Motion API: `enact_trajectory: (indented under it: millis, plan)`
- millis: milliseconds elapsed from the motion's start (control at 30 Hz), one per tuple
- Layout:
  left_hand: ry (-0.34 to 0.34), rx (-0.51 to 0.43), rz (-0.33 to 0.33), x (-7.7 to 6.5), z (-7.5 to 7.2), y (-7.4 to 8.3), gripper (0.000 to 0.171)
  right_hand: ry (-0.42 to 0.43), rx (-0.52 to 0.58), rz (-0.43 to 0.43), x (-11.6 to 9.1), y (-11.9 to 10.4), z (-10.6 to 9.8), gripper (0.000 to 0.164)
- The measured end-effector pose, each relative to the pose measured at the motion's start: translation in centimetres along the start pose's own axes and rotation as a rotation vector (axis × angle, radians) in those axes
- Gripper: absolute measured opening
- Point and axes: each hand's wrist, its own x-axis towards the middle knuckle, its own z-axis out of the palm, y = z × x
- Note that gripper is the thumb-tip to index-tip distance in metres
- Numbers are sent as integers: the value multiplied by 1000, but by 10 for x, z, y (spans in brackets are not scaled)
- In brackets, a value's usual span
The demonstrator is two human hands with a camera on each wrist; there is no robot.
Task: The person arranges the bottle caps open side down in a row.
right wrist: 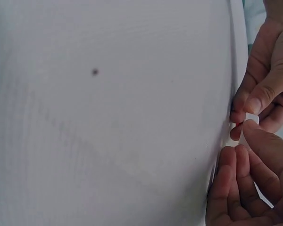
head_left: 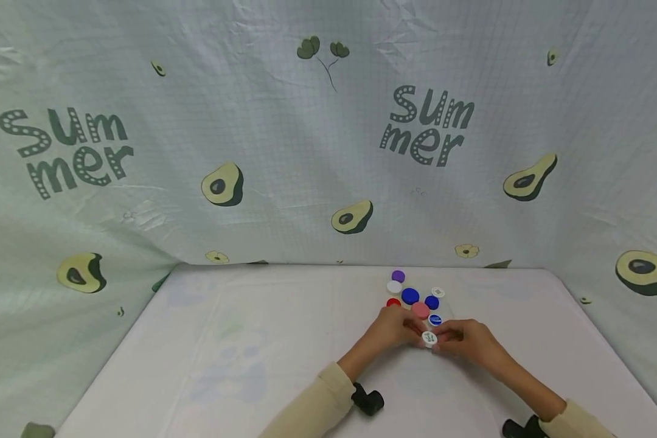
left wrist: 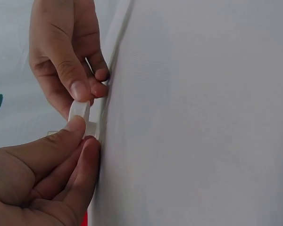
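A small white bottle cap (head_left: 429, 339) with dark print on top sits between both hands. My left hand (head_left: 398, 326) pinches it from the left, with the thumb on its side in the left wrist view. From the opposite side my right hand (head_left: 467, 342) grips the same cap between thumb and fingers. In the right wrist view only a sliver of the cap (right wrist: 252, 117) shows between the two thumbs. Just beyond the hands lie a pink cap (head_left: 420, 311), a white cap with a blue centre (head_left: 435, 320) and a red cap (head_left: 393, 302), partly covered by my left hand.
Farther back on the white-covered table (head_left: 241, 340) are a purple cap (head_left: 398, 276), a white cap (head_left: 394, 287), a large blue cap (head_left: 410, 296), a smaller blue cap (head_left: 431, 302) and a white ring-like cap (head_left: 438, 292). A printed curtain (head_left: 285, 140) hangs behind the table's far edge.
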Motion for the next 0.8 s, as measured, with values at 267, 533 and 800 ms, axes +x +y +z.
enact_trajectory:
  millis: [267, 533, 800]
  plan:
    - [-2, -53, 18, -14, -18, -4, 14, 11, 16, -95, -4, -12, 5, 32]
    - [17, -100, 47, -31, -39, 1, 14, 28, 67, -190, 0, -26, 11, 32]
    - [19, -151, 63, -38, -48, 0, 17, 50, 77, -228, 2, -34, 15, 34]
